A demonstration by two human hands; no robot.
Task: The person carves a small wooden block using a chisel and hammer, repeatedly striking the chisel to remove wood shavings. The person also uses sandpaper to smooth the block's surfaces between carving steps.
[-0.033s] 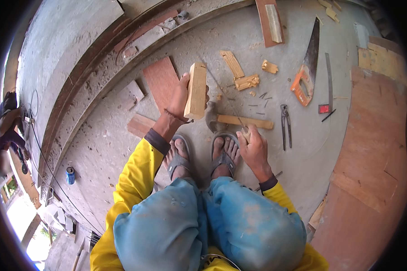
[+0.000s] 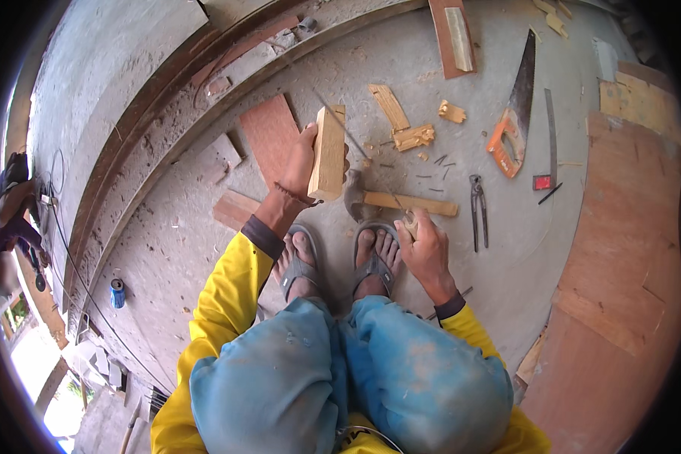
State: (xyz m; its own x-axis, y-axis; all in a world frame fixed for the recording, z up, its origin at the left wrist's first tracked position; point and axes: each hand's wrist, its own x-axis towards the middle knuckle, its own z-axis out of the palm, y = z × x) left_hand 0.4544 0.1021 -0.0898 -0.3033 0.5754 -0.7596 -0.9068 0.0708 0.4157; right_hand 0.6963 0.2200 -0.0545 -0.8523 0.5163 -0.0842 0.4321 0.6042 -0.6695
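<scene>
My left hand (image 2: 304,155) grips a pale squared wooden block (image 2: 328,151) upright. A long thin metal tool (image 2: 352,140) extends from my right hand (image 2: 424,250), closed on its handle, up across the block's top corner; I cannot tell what kind of tool it is. Beneath them, a hammer (image 2: 410,201) with a wooden handle lies on the concrete floor (image 2: 507,250) beside my sandalled feet. Split wood pieces (image 2: 412,137) and several dark nails lie just beyond it, with black pincers (image 2: 477,212) to their right.
An orange-handled saw (image 2: 507,144) and a metal strip (image 2: 551,136) lie right, by plywood sheets (image 2: 613,250). Boards (image 2: 268,140) lie ahead-left, below a concrete ledge (image 2: 151,106). A blue can (image 2: 117,293), cable and another person (image 2: 15,212) are at far left.
The long thin tool's far end has shifted slightly up and left over the block. Both my hands hold nearly the same positions.
</scene>
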